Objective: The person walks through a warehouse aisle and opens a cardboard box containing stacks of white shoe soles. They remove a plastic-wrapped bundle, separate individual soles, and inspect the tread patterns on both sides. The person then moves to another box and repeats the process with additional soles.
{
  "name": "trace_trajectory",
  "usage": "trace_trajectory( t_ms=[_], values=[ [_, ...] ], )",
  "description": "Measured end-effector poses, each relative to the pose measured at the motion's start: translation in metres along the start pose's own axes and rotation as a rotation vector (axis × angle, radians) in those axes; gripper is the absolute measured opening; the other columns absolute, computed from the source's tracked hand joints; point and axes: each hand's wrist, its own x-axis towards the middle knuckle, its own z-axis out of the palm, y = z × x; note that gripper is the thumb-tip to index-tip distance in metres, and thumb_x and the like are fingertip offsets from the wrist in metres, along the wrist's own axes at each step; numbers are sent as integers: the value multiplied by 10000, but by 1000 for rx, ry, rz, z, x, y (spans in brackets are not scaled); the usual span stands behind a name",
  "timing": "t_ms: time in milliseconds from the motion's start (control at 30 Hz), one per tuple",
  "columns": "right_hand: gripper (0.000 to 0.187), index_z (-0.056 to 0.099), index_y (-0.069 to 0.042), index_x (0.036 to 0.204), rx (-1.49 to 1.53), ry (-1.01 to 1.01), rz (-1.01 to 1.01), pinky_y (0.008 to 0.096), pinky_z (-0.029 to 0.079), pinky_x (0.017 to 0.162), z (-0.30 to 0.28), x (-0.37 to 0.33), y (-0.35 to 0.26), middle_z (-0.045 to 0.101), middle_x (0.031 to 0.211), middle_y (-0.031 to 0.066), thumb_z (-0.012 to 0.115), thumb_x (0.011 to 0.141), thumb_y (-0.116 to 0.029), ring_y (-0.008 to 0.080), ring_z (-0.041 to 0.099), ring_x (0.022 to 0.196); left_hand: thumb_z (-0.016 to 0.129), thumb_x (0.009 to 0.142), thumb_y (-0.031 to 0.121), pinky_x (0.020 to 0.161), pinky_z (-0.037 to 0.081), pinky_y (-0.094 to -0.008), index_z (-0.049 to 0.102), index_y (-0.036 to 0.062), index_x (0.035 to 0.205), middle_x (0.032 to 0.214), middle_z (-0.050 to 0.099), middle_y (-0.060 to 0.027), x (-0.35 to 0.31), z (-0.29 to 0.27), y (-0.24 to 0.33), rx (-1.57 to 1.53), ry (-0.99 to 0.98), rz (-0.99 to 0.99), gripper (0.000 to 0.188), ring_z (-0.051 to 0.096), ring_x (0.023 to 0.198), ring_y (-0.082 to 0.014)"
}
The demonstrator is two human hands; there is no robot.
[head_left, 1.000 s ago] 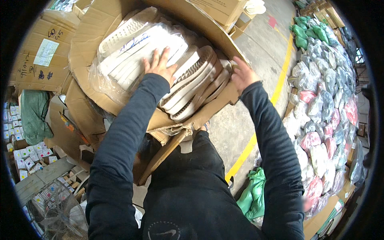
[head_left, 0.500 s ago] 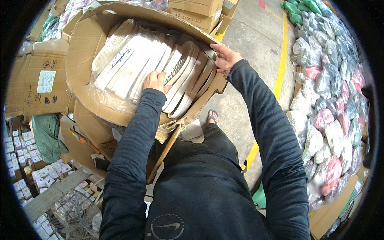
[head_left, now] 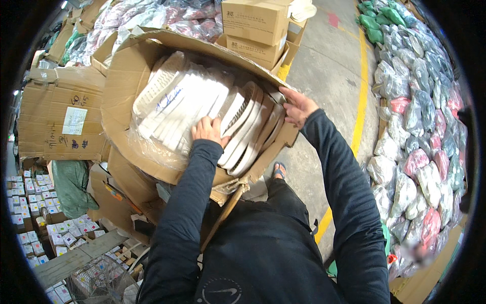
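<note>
A large open cardboard box (head_left: 117, 109) tilts in front of me, holding a row of white shoe soles (head_left: 242, 133) stacked on edge. Clear plastic wrap (head_left: 169, 119) with blue handwriting covers those on the left. My left hand (head_left: 208, 133) is among the soles, its fingers curled over them and its thumb against the ones to the right. At the box's right rim, my right hand (head_left: 299, 107) grips the cardboard, index finger along the edge and the other fingers bent. Parts of its fingers are hidden.
Closed cartons (head_left: 255, 25) are stacked beyond the box. Bagged goods (head_left: 420, 131) lie heaped along the right, past a yellow floor line (head_left: 360, 121). To the left are another carton (head_left: 63, 111), a green sack (head_left: 73, 187), many small white boxes (head_left: 38, 197) and a fan (head_left: 98, 281).
The view has shifted, so the box and both hands appear lower and further right. Both hands keep their places, the left on the soles and the right at the rim.
</note>
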Motion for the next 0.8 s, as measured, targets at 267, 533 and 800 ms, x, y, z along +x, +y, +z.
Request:
trace_trajectory(
  t_ms=[267,533,800],
  values=[
    [711,346,-51,1464,35,82,-148,242,456,756,11,-16,-6,555,1101,96,410,767,67,161,559,919,723,639,169,861,381,-456,538,97,1225,1071,487,-111,-5,13,-12,-67,182,16,619,497,1017,-289],
    [757,296,-82,1498,5,-45,-163,390,387,1047,4,-20,-9,316,1522,151,412,762,55,375,306,1402,752,632,167,835,375,-437,591,128,1155,1014,481,-80,-8,14,-15,-72,147,58,548,494,973,-266],
    [719,310,-65,1488,99,-47,-215,389,413,1030,4,-21,-2,369,1493,122,457,794,52,343,363,1378,769,631,190,841,377,-439,622,112,1135,1018,508,-72,-5,8,-10,-77,121,63,531,508,985,-258]
  ],
)
